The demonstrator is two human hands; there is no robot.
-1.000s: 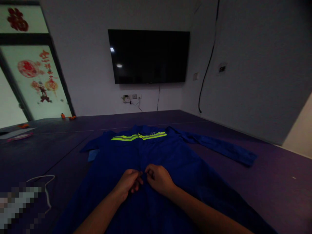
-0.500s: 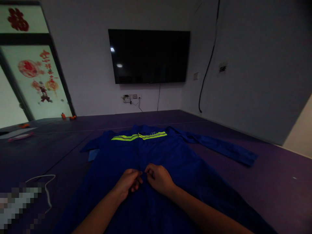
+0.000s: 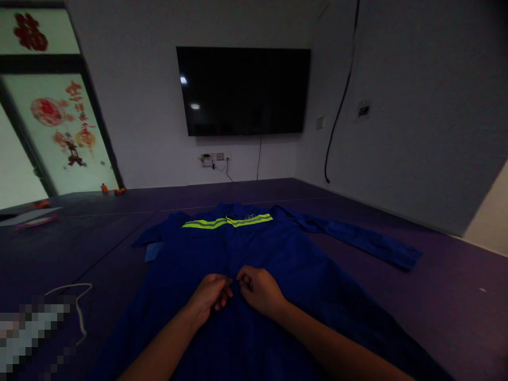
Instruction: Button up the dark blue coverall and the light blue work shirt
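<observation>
A dark blue work jacket (image 3: 270,243) lies spread out, collar pointing away from me, with a yellow-green reflective band (image 3: 204,225) across its chest. Its sleeve on the right stretches out flat. Along the front placket, about halfway down, my left hand (image 3: 212,296) pinches the cloth between thumb and forefinger. Close beside it, my right hand (image 3: 260,288) is closed on the same front edge, fingers curled. The fingertips nearly meet; whether a button sits between them is too dark and small to see.
The jacket rests on a purple floor (image 3: 448,307). A white cord (image 3: 81,317) loops at the left near a pixelated patch. Small orange objects (image 3: 118,190) lie by the glass door (image 3: 79,132). A television (image 3: 244,92) hangs on the far wall, and a black cable (image 3: 337,116) dangles at right.
Both hands keep their grip at the same spot on the jacket front, with barely any finger movement. The whole view has shifted very slightly.
</observation>
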